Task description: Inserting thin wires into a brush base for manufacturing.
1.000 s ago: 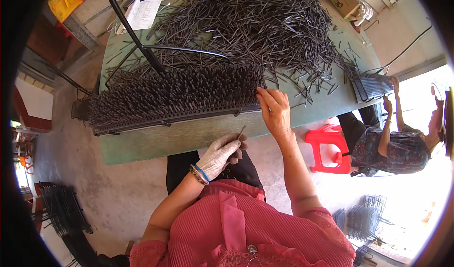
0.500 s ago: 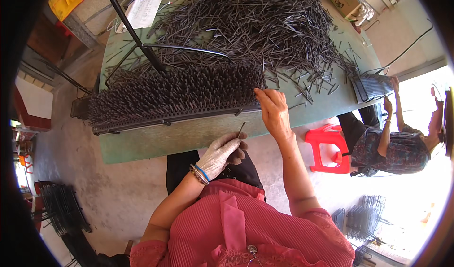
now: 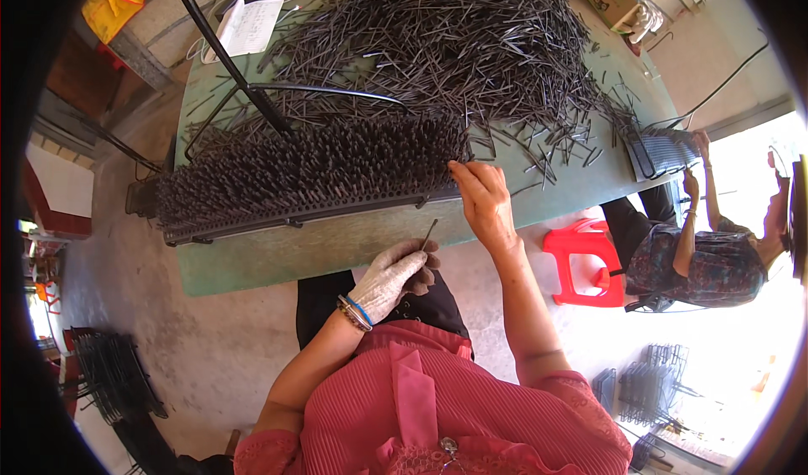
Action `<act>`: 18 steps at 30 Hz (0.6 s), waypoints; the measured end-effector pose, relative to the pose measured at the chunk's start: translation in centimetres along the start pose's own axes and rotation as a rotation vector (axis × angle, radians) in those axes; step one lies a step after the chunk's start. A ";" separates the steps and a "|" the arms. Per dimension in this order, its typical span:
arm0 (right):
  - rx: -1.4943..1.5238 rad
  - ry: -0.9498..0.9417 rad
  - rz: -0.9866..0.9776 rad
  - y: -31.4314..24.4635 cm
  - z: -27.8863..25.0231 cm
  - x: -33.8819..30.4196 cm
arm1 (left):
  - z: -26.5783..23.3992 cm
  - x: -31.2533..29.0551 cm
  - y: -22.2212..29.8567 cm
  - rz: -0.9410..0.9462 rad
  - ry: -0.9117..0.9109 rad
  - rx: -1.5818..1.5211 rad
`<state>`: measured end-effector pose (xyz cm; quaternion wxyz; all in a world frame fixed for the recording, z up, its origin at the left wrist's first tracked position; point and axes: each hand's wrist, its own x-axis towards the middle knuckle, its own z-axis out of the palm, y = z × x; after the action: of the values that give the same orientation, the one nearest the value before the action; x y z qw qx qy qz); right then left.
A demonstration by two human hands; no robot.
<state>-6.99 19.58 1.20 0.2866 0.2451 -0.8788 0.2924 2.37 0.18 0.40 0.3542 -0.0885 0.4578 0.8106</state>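
Here, a green worktable (image 3: 353, 239) fills the upper field, its bare near strip left free as working room. At 12 o'clock on it lies a broad heap of loose dark metal pins (image 3: 446, 37), spread within reach, probably as the supply. Toward 10 o'clock from the hands, a long dark rack (image 3: 311, 176) runs along the table's near edge, bristling with upright pins; its placement at the edge keeps it directly before the seated person. The bare right hand (image 3: 484, 201) rests at the rack's right end, at 3 o'clock of the rack, fingers together and pressed on the last pins, apparently steadying or seating one. The gloved left hand (image 3: 391, 277), below the table edge at 6 o'clock of the rack, is closed around a single thin pin (image 3: 428, 234), held point-up, clear of the table. At 3 o'clock a second person (image 3: 703, 256) sits beside a red stool (image 3: 585, 265), handling a smaller rack (image 3: 665, 151).
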 end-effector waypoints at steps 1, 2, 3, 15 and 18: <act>0.000 0.002 0.001 0.0 0.0 0.1 | 0.0 0.0 0.1 -0.006 0.007 0.000; 0.005 -0.018 0.007 0.0 -0.2 0.2 | 0.0 0.1 0.1 -0.006 0.006 0.002; 0.012 -0.038 0.013 -0.1 -0.3 0.4 | 0.0 0.1 0.1 -0.003 0.005 0.006; 0.081 -0.025 0.144 -0.3 -0.7 0.4 | 0.5 0.8 0.5 -0.016 0.026 0.063; 0.093 -0.084 0.131 0.0 -1.1 0.8 | 0.7 1.3 0.7 -0.025 0.028 0.088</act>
<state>-7.13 20.12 2.45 0.2181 0.2121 -0.8897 0.3404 1.11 1.12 0.68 0.3617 -0.0900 0.4966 0.7839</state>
